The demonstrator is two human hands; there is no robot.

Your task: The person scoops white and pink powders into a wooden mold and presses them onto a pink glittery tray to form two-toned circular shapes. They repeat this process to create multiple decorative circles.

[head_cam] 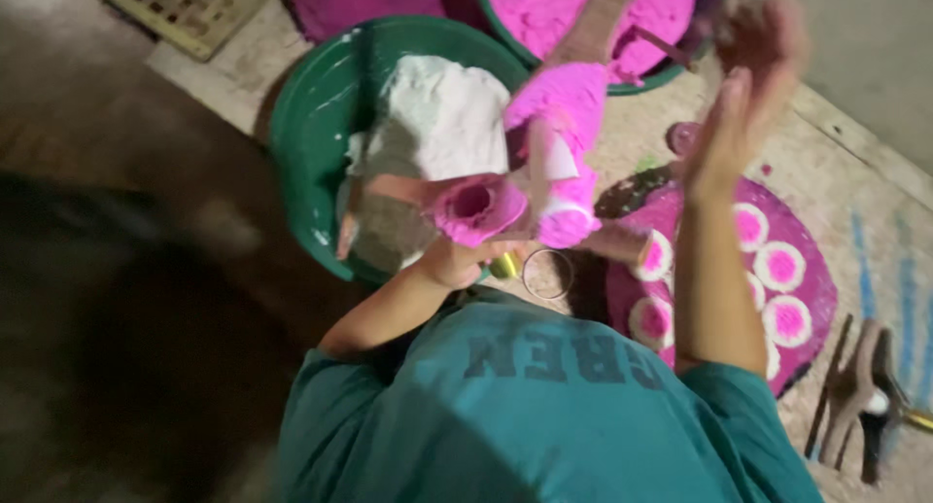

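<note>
Underfoot, dusty concrete floor [855, 114], green basins [311, 124], pink powder [573, 12], dim surroundings

Your left hand [457, 262], closed on a pink cone [476, 208], sits hemmed in by the green tub of white powder [321, 104] just beyond it and a metal ring [547, 274] beside it. Your right hand [743, 85] hangs raised and blurred in open air above a round pink board [816, 270] crowded with white-and-pink discs [780, 266]. Bare floor lies open to the right, up to dark wooden tools [855, 396].
</note>
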